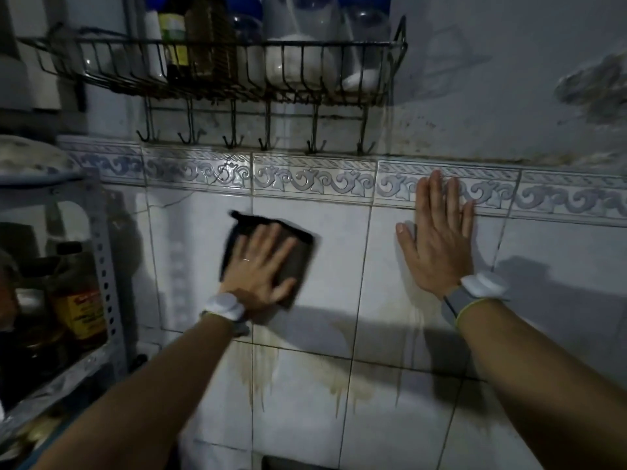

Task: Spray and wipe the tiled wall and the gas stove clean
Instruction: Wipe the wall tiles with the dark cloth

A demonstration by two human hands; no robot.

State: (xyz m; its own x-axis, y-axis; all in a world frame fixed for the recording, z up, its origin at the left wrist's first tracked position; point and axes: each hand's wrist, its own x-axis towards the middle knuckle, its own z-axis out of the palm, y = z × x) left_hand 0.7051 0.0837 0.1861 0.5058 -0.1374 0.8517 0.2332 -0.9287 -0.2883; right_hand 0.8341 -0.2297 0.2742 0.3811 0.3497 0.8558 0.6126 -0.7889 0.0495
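Note:
The white tiled wall (325,266) fills the view, with a blue patterned border strip along its top. Brownish drip stains run down the lower tiles. My left hand (261,266) presses a dark square cloth (298,245) flat against a tile, fingers spread straight. My right hand (437,239) lies flat on the wall to the right, its fingertips reaching the border strip, and holds nothing. Both wrists carry white bands. The gas stove is out of view.
A black wire rack (217,76) with bottles and jars hangs above, with hooks along its lower edge. A metal shelf unit (101,266) with bottles stands at the left. The painted wall above the tiles is stained and flaking at the upper right.

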